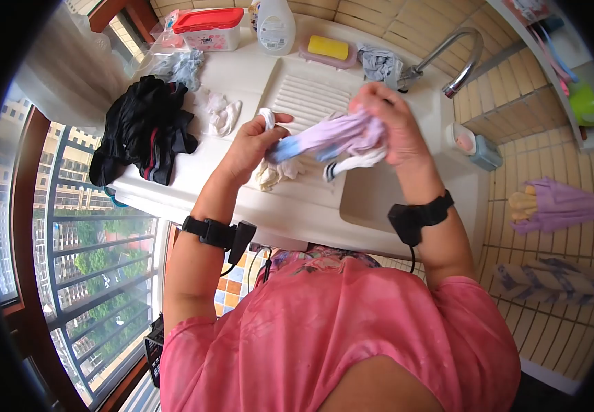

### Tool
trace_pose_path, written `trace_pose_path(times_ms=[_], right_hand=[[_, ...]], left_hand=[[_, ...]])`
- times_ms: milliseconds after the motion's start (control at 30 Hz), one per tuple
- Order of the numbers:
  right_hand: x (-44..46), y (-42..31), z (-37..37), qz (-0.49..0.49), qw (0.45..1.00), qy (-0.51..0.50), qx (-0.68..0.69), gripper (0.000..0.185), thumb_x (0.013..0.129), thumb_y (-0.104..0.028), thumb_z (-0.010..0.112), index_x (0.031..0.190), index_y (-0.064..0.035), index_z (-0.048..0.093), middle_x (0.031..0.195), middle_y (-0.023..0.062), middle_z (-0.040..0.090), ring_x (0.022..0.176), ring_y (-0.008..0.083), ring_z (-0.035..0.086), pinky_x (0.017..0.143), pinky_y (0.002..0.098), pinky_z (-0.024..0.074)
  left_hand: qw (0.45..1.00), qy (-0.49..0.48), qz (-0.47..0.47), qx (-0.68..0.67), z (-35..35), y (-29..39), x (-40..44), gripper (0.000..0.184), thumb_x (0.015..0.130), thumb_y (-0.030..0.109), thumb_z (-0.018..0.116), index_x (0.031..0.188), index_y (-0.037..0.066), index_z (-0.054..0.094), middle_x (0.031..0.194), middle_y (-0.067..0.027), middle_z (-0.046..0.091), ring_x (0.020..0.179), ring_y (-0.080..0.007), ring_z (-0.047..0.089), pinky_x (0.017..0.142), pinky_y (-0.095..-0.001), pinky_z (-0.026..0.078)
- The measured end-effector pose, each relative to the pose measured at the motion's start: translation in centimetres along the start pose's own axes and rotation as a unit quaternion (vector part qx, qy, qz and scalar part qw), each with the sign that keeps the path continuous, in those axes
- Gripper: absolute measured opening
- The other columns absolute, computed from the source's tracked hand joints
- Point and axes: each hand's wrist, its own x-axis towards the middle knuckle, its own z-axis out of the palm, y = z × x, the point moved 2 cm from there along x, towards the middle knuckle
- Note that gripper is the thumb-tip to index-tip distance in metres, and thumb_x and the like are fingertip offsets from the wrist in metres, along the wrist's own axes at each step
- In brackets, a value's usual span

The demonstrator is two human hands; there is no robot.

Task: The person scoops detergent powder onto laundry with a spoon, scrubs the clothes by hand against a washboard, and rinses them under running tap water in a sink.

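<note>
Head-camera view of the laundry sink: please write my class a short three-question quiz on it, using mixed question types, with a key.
1. Fill in: The lilac cloth between the left hand and the right hand turns ____ near the left hand.
2. Choose: Which hand is nearer the tap? a) left b) right c) both equally near
3. True or false: The red-lidded box stands to the left of the white bottle in the picture.

Key: 1. blue; 2. b; 3. true.
</note>
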Motion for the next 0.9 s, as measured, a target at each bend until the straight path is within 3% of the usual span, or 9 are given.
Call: trace_pose_path(times_ms=[267, 367, 467, 500, 567, 733, 800, 833, 900], right_hand=[[-0.7, -0.5, -1.3, -0.044, 0.962, 0.022, -0.268, 0.021, 0.082, -0.012, 0.075, 0.099, -0.0025, 0.067, 0.092, -0.0018, 0.058, 0.085, 0.0071, 0.054, 0.075, 0.0222, 0.0445], [0.2, 2.7, -2.2, 0.032, 0.923, 0.025, -0.383, 0.021, 0.080, -0.013, 0.073, 0.099, -0.0032, 0.068, 0.085, 0.0024, 0.061, 0.078, 0.0103, 0.056, 0.073, 0.0255, 0.0476], [1.7, 7.0, -2.2, 0.041, 0.892, -0.081, -0.442, 0.023, 0.085, -0.011, 0.072, 0.105, -0.0015, 0.068, 0.080, -0.0002, 0.062, 0.070, 0.0079, 0.055, 0.063, 0.0251, 0.0464], [2.3, 8.8, -2.1, 0.041, 0.893, -0.080, -0.442, 0.023, 0.085, -0.011, 0.072, 0.105, -0.0015, 0.068, 0.080, -0.0002, 0.062, 0.070, 0.0079, 0.055, 0.063, 0.0251, 0.0464], [3.4, 12.3, -1.9, 0.083, 0.880, -0.055, -0.465, 0.030, 0.079, -0.019, 0.073, 0.103, -0.0007, 0.072, 0.088, 0.0098, 0.070, 0.075, 0.0191, 0.064, 0.074, 0.0346, 0.0530], [4.6, 13.8, -0.3, 0.105, 0.817, -0.084, -0.560, 0.026, 0.082, -0.020, 0.074, 0.099, 0.0002, 0.073, 0.083, 0.0091, 0.070, 0.075, 0.0174, 0.065, 0.070, 0.0331, 0.0533], [4.4, 12.6, -0.8, 0.075, 0.930, -0.052, -0.356, 0.021, 0.087, -0.017, 0.072, 0.098, 0.0003, 0.073, 0.084, 0.0053, 0.070, 0.074, 0.0133, 0.064, 0.068, 0.0300, 0.0532], [4.2, 11.0, -0.6, 0.091, 0.940, -0.051, -0.325, 0.023, 0.089, -0.015, 0.073, 0.108, -0.0017, 0.071, 0.092, 0.0026, 0.070, 0.082, 0.0097, 0.063, 0.073, 0.0268, 0.0532], [3.5, 8.5, 0.3, 0.066, 0.954, -0.048, -0.287, 0.032, 0.089, -0.015, 0.074, 0.118, -0.0033, 0.067, 0.101, 0.0044, 0.068, 0.091, 0.0103, 0.062, 0.080, 0.0269, 0.0524]], left_hand=[[0.975, 0.101, -0.028, 0.198, -4.6, -1.5, 0.3, 0.034, 0.098, 0.028, 0.063, 0.120, 0.003, 0.070, 0.102, -0.0057, 0.073, 0.088, -0.0157, 0.067, 0.073, -0.0327, 0.053], [0.804, 0.156, 0.020, 0.574, -5.8, -1.8, -0.1, 0.032, 0.085, 0.034, 0.073, 0.084, 0.002, 0.076, 0.070, -0.0176, 0.070, 0.071, -0.0321, 0.072, 0.070, -0.0415, 0.056], [0.741, 0.194, 0.009, 0.643, -3.3, 0.7, -1.6, 0.026, 0.082, 0.033, 0.075, 0.089, 0.008, 0.076, 0.081, -0.0126, 0.072, 0.082, -0.0326, 0.071, 0.078, -0.0425, 0.056], [0.740, 0.193, 0.009, 0.644, -2.9, 0.5, -1.3, 0.026, 0.082, 0.033, 0.075, 0.089, 0.008, 0.076, 0.081, -0.0126, 0.072, 0.082, -0.0326, 0.071, 0.078, -0.0425, 0.056], [0.743, 0.150, 0.234, 0.608, -1.6, -0.2, -0.7, 0.023, 0.079, 0.025, 0.079, 0.094, 0.008, 0.074, 0.093, -0.0135, 0.070, 0.092, -0.0344, 0.067, 0.084, -0.0436, 0.054], [0.755, 0.099, 0.161, 0.627, -0.8, -3.1, 0.8, 0.024, 0.079, 0.015, 0.076, 0.102, 0.010, 0.074, 0.101, -0.0126, 0.068, 0.100, -0.0347, 0.063, 0.088, -0.0431, 0.052], [0.819, 0.130, 0.230, 0.510, -1.7, -3.6, 0.8, 0.022, 0.082, 0.015, 0.075, 0.102, 0.007, 0.073, 0.099, -0.0118, 0.068, 0.097, -0.0310, 0.063, 0.085, -0.0406, 0.051], [0.908, 0.121, 0.163, 0.366, -1.8, -3.0, 0.6, 0.020, 0.093, 0.022, 0.069, 0.099, 0.004, 0.071, 0.095, -0.0071, 0.068, 0.091, -0.0219, 0.062, 0.084, -0.0360, 0.049], [0.959, 0.088, 0.127, 0.236, -1.5, -1.3, 0.0, 0.026, 0.098, 0.027, 0.063, 0.099, 0.002, 0.071, 0.095, -0.0063, 0.068, 0.089, -0.0197, 0.061, 0.085, -0.0331, 0.048]])
